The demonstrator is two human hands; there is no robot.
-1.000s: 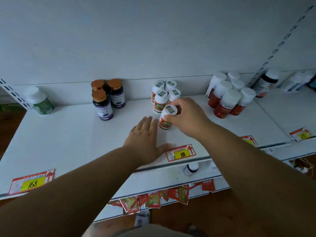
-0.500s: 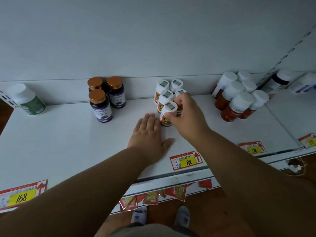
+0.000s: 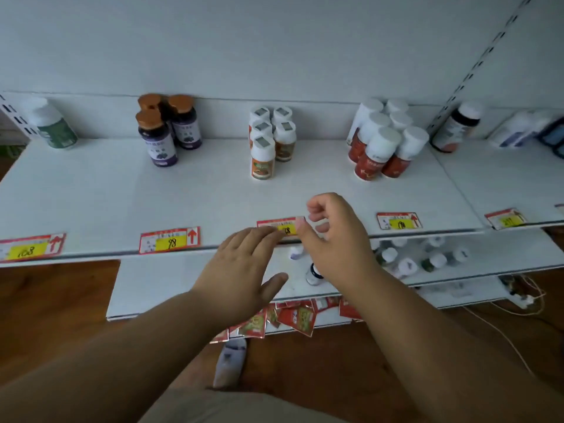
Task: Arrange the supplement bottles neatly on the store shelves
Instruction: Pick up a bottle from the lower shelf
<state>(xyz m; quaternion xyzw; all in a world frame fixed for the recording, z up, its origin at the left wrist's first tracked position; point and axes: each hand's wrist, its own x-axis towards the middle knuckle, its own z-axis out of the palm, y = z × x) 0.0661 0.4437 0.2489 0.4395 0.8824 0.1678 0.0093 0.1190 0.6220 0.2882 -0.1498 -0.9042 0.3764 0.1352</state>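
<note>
Both hands hover over the front edge of the white upper shelf (image 3: 91, 193), holding nothing. Left hand (image 3: 241, 270): palm down, fingers straight and spread. Right hand (image 3: 332, 236): fingers loosely curled, empty. Red-and-yellow price tag (image 3: 282, 227) partly hidden beneath the fingertips. Farther back, mid-shelf: cluster of white-capped bottles with orange labels (image 3: 270, 138), upright, two rows, front bottle (image 3: 262, 158) standing slightly forward. Left of them, dark purple bottles with copper caps (image 3: 166, 129); right, white-capped red-labelled bottles (image 3: 384, 141).
</note>
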